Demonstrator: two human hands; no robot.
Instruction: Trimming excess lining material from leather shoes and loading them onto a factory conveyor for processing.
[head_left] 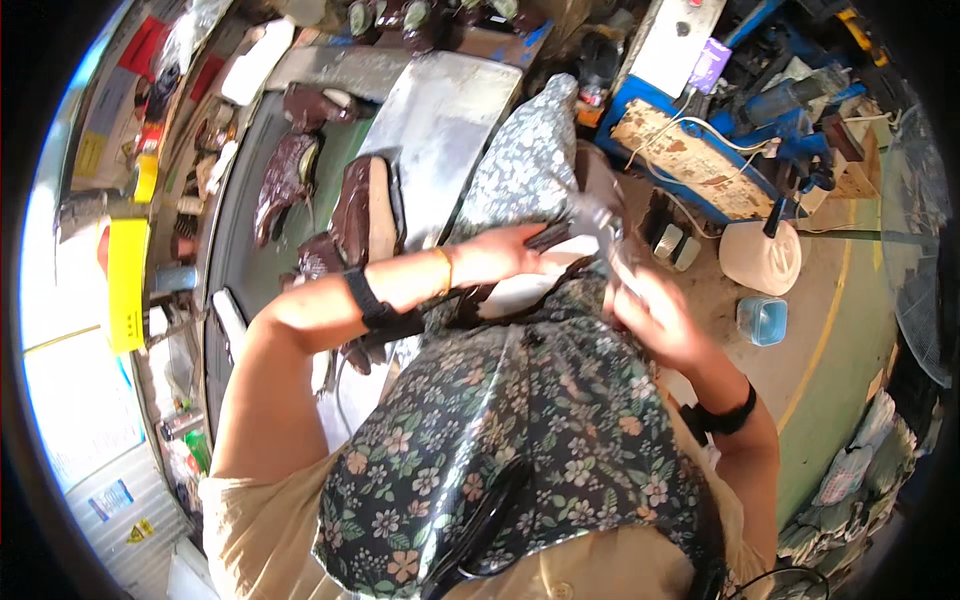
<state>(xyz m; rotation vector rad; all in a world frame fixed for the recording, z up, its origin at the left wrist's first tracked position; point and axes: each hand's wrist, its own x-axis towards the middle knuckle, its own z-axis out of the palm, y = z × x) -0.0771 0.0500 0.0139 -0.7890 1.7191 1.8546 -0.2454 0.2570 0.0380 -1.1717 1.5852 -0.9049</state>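
Note:
My left hand [497, 254] reaches across my flowered apron [520, 420] and is closed on a dark piece with a white underside [556, 246], probably part of a shoe. My right hand [652, 316] is just to the right of it and blurred by motion. Its fingers point up toward a grey, shiny bit [603, 216] at the end of that piece, and its grip is unclear. Both wrists wear black bands, and the left also has a gold bangle. The piece is held over a pale flowered cloth [528, 160].
Several brown shoes [364, 206] lie on a dark belt [240, 230] at the left, beside a bare metal sheet [440, 120]. At the right are a blue machine [700, 160], a white round tub [760, 258], a small blue tub [762, 321] and a green floor with a yellow line [828, 330].

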